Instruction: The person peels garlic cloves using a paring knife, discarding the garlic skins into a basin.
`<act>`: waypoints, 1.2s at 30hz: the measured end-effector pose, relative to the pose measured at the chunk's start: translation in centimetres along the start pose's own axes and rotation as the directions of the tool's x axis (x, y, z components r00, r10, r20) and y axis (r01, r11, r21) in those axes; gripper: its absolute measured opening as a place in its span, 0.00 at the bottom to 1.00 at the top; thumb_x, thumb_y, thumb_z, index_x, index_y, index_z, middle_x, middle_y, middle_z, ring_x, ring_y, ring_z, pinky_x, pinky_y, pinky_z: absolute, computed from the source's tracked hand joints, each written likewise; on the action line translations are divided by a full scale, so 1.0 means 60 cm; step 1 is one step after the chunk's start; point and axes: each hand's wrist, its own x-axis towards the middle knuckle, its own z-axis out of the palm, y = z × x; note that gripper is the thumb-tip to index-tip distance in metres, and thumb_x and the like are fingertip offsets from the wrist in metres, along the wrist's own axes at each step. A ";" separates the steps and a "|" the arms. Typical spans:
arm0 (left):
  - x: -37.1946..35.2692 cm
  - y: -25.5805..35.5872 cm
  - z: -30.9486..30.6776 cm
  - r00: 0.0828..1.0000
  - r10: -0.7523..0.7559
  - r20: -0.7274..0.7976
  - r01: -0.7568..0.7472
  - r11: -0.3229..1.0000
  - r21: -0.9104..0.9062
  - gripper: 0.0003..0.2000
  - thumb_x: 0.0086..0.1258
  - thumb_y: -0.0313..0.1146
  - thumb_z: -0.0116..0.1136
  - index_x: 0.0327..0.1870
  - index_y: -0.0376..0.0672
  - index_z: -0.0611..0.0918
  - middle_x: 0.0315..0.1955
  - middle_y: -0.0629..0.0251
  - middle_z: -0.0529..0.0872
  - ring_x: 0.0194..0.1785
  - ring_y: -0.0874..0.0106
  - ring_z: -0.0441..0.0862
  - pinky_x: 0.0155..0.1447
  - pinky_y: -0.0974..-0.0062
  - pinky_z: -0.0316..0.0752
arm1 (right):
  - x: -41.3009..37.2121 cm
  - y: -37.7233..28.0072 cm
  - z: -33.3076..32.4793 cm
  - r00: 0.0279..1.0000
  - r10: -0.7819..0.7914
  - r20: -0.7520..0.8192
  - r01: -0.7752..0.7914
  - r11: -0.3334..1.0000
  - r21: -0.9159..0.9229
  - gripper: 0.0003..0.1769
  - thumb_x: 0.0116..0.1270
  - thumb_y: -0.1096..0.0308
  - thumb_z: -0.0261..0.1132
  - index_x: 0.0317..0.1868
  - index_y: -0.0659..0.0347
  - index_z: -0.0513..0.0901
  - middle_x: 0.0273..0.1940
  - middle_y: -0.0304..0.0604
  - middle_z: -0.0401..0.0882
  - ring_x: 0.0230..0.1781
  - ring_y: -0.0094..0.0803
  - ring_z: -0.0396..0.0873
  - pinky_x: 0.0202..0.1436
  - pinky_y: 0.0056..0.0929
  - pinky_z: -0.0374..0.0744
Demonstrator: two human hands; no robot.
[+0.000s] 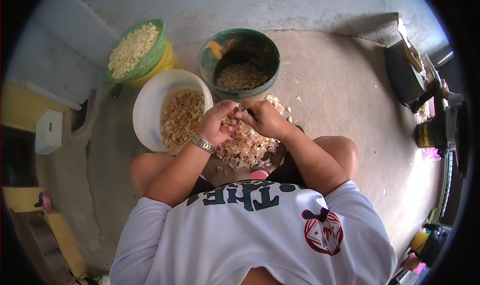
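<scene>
My left hand (218, 123), with a metal watch (202, 143) on its wrist, is closed in a pinch on what looks like a garlic clove (236, 107). Fingers partly cover the clove. My right hand (266, 119) meets it at the fingertips, closed around a small dark-handled tool (250, 112) whose blade or tip I cannot make out. Below both hands lies a heap of papery skins (246, 147). To the left, a white tub (145, 117) holds unpeeled cloves (181, 116). Just beyond my hands, a dark green bucket (274, 60) has pale cloves (241, 77) at its bottom.
A green basin (159, 44) heaped with pale cloves (134, 50) rests on a yellow container (167, 60) by the wall. Loose bits lie on the concrete floor (340, 90). A white box (49, 131) stands far left; dark containers (404, 72) line the right side.
</scene>
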 end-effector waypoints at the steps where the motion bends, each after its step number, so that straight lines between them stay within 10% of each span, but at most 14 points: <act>1: 0.006 0.004 0.001 1.000 0.011 -0.013 -0.011 1.000 0.026 0.05 0.57 0.35 0.57 0.30 0.48 0.74 0.24 0.72 0.75 0.22 0.80 0.69 0.22 0.86 0.62 | -0.003 0.001 -0.004 1.000 -0.005 -0.021 0.005 1.000 -0.017 0.14 0.58 0.61 0.58 0.35 0.66 0.73 0.25 0.57 0.73 0.28 0.51 0.73 0.30 0.34 0.72; 11: 0.177 0.112 -0.035 0.910 0.258 -0.324 -0.082 0.879 0.469 0.09 0.61 0.42 0.52 0.34 0.47 0.73 0.26 0.70 0.76 0.23 0.80 0.72 0.21 0.86 0.65 | 0.007 0.053 -0.020 0.841 0.496 -0.215 -0.528 0.838 -0.134 0.22 0.57 0.50 0.57 0.34 0.65 0.73 0.28 0.60 0.75 0.34 0.52 0.74 0.38 0.42 0.72; 17: 0.129 0.116 -0.032 0.965 -0.028 -0.259 0.108 0.949 0.297 0.15 0.62 0.49 0.48 0.34 0.46 0.73 0.32 0.68 0.75 0.26 0.80 0.71 0.23 0.88 0.65 | 0.010 0.045 -0.029 0.871 0.478 -0.115 -0.492 0.840 -0.228 0.21 0.57 0.55 0.55 0.39 0.67 0.72 0.32 0.61 0.75 0.37 0.52 0.74 0.41 0.42 0.71; 29: -0.010 0.050 -0.024 0.971 -0.233 -0.043 0.237 0.960 0.152 0.14 0.65 0.37 0.42 0.46 0.39 0.71 0.30 0.66 0.74 0.26 0.79 0.70 0.21 0.88 0.62 | 0.022 0.023 0.028 0.941 0.333 0.059 -0.330 0.864 0.381 0.13 0.53 0.66 0.61 0.37 0.66 0.75 0.29 0.53 0.76 0.32 0.44 0.75 0.38 0.32 0.71; 36: 0.001 0.035 -0.052 0.945 -0.318 -0.082 0.328 0.915 0.237 0.10 0.60 0.38 0.54 0.37 0.44 0.73 0.28 0.70 0.74 0.25 0.78 0.71 0.21 0.88 0.63 | 0.034 0.026 0.040 0.952 0.254 0.173 -0.278 0.952 0.127 0.14 0.52 0.72 0.64 0.40 0.66 0.76 0.31 0.42 0.77 0.31 0.22 0.73 0.38 0.21 0.72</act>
